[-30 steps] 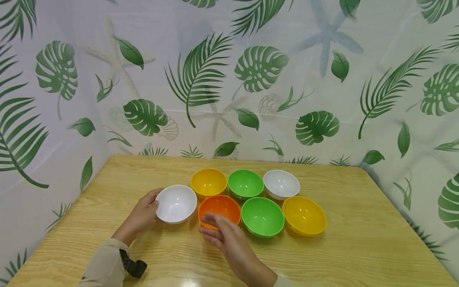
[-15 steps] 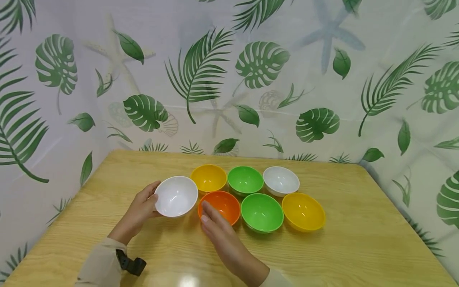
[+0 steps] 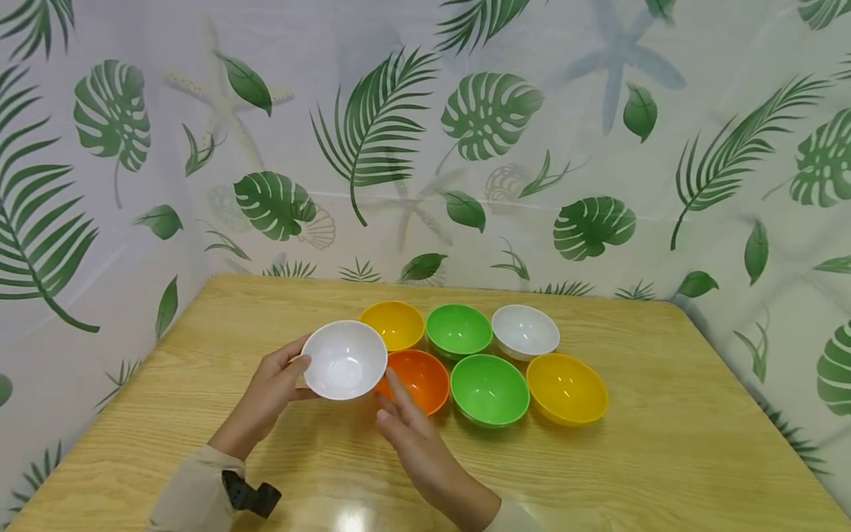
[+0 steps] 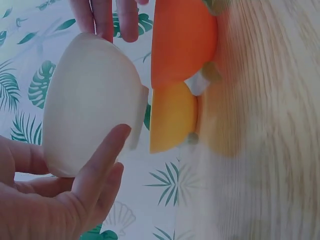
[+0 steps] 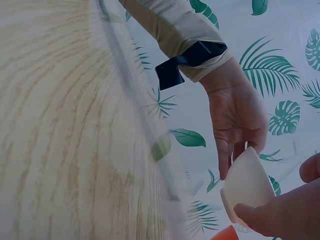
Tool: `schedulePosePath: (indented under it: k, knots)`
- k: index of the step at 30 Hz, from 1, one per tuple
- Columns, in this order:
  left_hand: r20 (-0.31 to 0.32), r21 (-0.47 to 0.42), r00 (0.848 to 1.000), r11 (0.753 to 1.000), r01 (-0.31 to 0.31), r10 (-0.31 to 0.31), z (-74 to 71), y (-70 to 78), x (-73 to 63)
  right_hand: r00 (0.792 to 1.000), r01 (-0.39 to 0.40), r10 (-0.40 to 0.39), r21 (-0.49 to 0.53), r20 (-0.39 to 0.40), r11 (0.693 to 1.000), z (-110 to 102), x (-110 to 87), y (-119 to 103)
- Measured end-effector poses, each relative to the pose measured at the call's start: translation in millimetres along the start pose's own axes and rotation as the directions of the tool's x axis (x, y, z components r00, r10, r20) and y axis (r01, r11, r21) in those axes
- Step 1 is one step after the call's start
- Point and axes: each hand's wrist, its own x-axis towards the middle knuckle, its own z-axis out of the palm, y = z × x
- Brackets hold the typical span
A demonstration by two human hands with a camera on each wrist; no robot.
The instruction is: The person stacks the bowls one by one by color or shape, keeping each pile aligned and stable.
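A white bowl (image 3: 344, 360) is held above the table by my left hand (image 3: 266, 395), which grips its left rim. In the left wrist view, the thumb and fingers of that hand are around the white bowl (image 4: 92, 107), its foot ring off the wood. My right hand (image 3: 428, 454) reaches the bowl's right side, its fairly straight fingertips right at the wall. An orange bowl (image 3: 422, 380) sits just behind those fingers, partly covered. The right wrist view has both hands at the tilted white bowl (image 5: 247, 182).
On the wooden table (image 3: 665, 443), a back row has a yellow bowl (image 3: 394, 325), a green bowl (image 3: 459, 330) and another white bowl (image 3: 525, 332). Beside the orange one in front are a green bowl (image 3: 490, 390) and a yellow bowl (image 3: 567, 389). A leaf-print curtain (image 3: 492, 185) closes the back.
The left hand has raised the white bowl off the table and moved it right, so it now overlaps the orange bowl in the head view. My right hand's fingertips have come to its side.
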Motion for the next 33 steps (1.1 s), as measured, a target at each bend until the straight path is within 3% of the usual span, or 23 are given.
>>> schedulePosePath:
  k: [11,18,25,33]
  knots:
    - [-0.009,-0.063,1.0,0.998,-0.012,0.011,16.5,7.7,-9.5,0.985,0.142,-0.148,-0.08,-0.083,0.987,-2.1,0.4,8.0]
    - [0.071,-0.072,0.995,0.995,-0.067,0.072,22.2,10.6,-17.7,0.962,0.212,-0.22,-0.068,-0.163,0.975,-3.6,1.2,8.8]
    - [0.171,-0.059,0.974,0.988,-0.142,0.15,27.1,8.6,-22.5,0.941,0.211,-0.218,-0.054,-0.259,0.976,-7.5,-1.3,4.7]
    - [0.154,0.019,0.98,0.991,-0.133,0.129,35.0,9.8,-25.8,0.928,0.224,-0.231,-0.059,-0.291,0.973,-14.2,-3.7,3.7]
